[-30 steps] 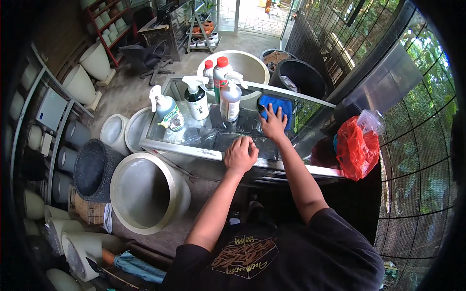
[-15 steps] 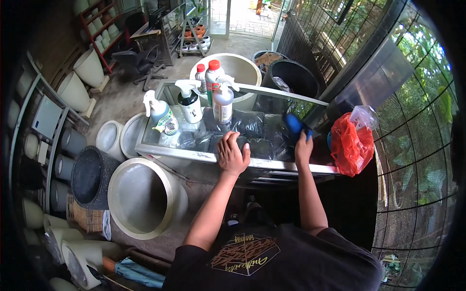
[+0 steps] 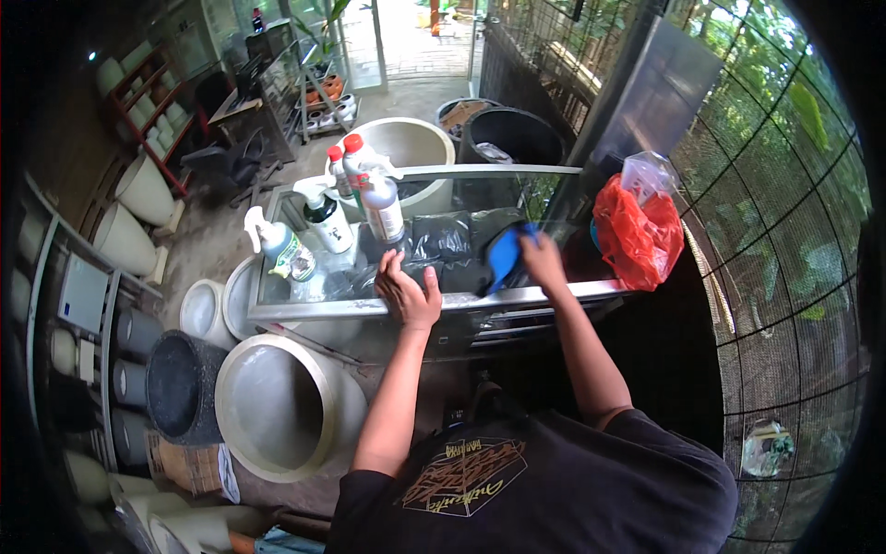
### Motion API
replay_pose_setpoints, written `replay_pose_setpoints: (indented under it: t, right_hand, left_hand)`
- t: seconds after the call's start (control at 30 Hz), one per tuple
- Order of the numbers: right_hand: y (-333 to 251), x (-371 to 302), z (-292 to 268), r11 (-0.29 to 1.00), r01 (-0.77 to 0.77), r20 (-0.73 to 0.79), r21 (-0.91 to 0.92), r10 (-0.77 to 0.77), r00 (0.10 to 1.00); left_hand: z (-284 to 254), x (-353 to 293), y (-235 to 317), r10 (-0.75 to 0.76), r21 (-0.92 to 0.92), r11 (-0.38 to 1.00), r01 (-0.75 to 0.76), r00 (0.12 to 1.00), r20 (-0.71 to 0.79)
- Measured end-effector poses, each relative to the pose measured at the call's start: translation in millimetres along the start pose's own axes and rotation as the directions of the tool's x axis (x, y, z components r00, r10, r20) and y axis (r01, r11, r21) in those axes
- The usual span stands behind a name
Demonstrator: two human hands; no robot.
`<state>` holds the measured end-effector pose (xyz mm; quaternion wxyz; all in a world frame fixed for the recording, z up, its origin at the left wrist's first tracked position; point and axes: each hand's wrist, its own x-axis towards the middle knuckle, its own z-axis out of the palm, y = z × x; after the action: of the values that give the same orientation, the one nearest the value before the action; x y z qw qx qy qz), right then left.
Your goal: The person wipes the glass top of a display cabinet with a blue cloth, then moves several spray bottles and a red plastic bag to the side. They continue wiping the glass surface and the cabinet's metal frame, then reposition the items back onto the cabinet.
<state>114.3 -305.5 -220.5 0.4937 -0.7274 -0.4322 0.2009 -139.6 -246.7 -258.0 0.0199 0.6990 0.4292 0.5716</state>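
Observation:
A glass-topped case [image 3: 305, 309] with a pale metal frame stands before me, dark plastic-wrapped packs [image 3: 441, 237] showing through its glass. My left hand [image 3: 408, 294] rests on the front frame, fingers spread and holding nothing. In my right hand [image 3: 543, 262] is a flat, curved blue piece with a dark edge [image 3: 504, 255], held over the right part of the glass; its exact kind is unclear. On the left part of the top stand a blue-green spray bottle [image 3: 284, 249], a dark spray bottle [image 3: 328, 224], a grey spray bottle [image 3: 383, 210] and two red-capped bottles [image 3: 354, 159].
A red plastic bag [image 3: 637, 231] sits at the case's right end, beside a wire-mesh wall [image 3: 784, 305]. Large pale pots [image 3: 277, 406] and a dark pot [image 3: 175, 383] stand at left. Behind the case are a pale tub [image 3: 406, 138] and a black tub [image 3: 512, 138].
My right hand has brought the blue piece leftward and nearer across the glass. My left hand stays on the front frame. The whole view has shifted, moving the case left and up.

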Motion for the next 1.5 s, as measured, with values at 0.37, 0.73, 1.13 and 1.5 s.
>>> replay_pose_setpoints:
  t: [0.37, 0.73, 1.13, 1.5]
  right_hand:
    - [28.5, -119.4, -63.9, 0.759, 0.319, 0.329, -0.568, -0.147, 0.933]
    - [124.8, -94.2, -161.5, 0.952, -0.213, -0.373, -0.22, 0.12, 0.92]
    - [53.0, -107.5, -81.1, 0.762, 0.085, -0.057, -0.642, -0.158, 0.986]
    - [-9.3, -141.4, -38.0, 0.99, -0.13, 0.412, 0.047, 0.1, 0.906]
  left_hand:
    - [-1.5, 4.9, 15.0, 0.01, 0.154, 0.988, -0.034, 0.988, 0.154]
    - [2.0, 5.1, 15.5, 0.019, 0.157, 0.986, -0.049, 0.982, 0.189]
    - [2.9, 5.0, 16.8, 0.002, 0.16, 0.986, -0.037, 0.977, 0.214]
    - [1.0, -2.2, -0.7, -0.007, -0.049, 0.998, 0.024, 0.952, 0.305]
